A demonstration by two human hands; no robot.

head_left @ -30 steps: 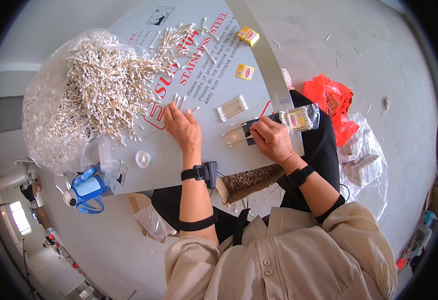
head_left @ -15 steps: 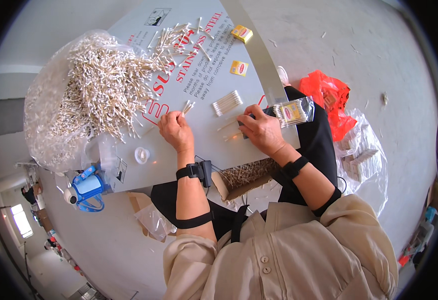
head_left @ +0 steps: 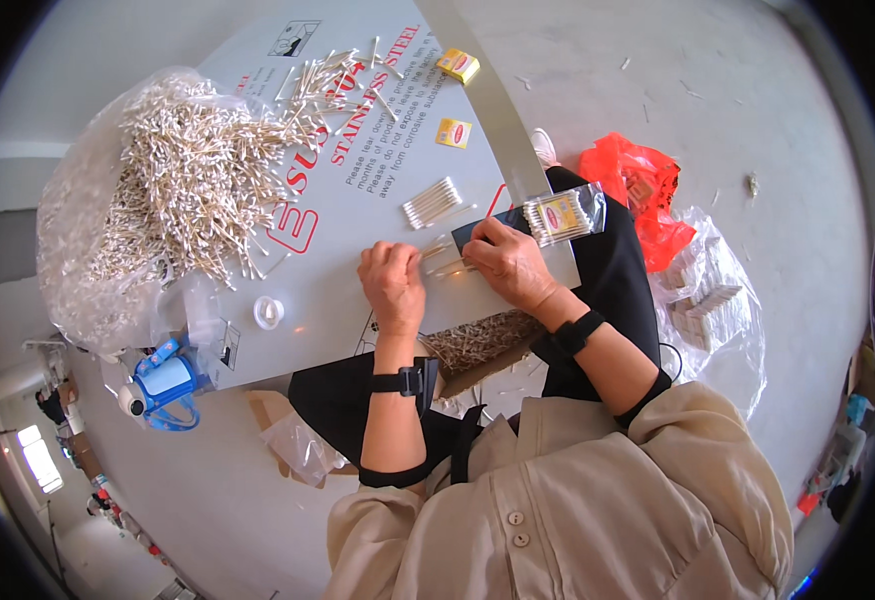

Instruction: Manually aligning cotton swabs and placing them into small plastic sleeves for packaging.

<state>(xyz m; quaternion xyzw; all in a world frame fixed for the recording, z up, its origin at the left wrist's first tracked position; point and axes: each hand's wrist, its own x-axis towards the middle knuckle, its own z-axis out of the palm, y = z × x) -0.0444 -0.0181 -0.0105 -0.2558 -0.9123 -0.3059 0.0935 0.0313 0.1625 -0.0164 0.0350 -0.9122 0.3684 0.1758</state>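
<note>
My left hand point(head_left: 395, 285) is closed over the table, its fingertips pinched beside a few loose cotton swabs point(head_left: 438, 250). My right hand point(head_left: 510, 265) faces it with bent, closed fingers, and swabs reach in to its fingertips; their exact hold is hidden. Just beyond, a neat row of cotton swabs point(head_left: 433, 203) lies flat. Right of it, past a dark flat pad point(head_left: 470, 230) partly under my right hand, rests a clear packet of swabs point(head_left: 558, 214) with a yellow label. At the left, a large clear bag point(head_left: 83, 215) spills a heap of swabs point(head_left: 198, 170).
Two small yellow boxes point(head_left: 458, 66) point(head_left: 454, 132) sit near the table's far right edge. A small clear cup point(head_left: 269, 312) and a blue bottle point(head_left: 166, 382) are at the left. Below the table edge stands a carton of brown sticks point(head_left: 483, 342). Red point(head_left: 628, 190) and clear bags point(head_left: 713, 300) lie right.
My left hand has moved right and nearer to me, toward my right hand; the swabs that stuck out of its fingers are now mostly hidden. The whole view has shifted slightly.
</note>
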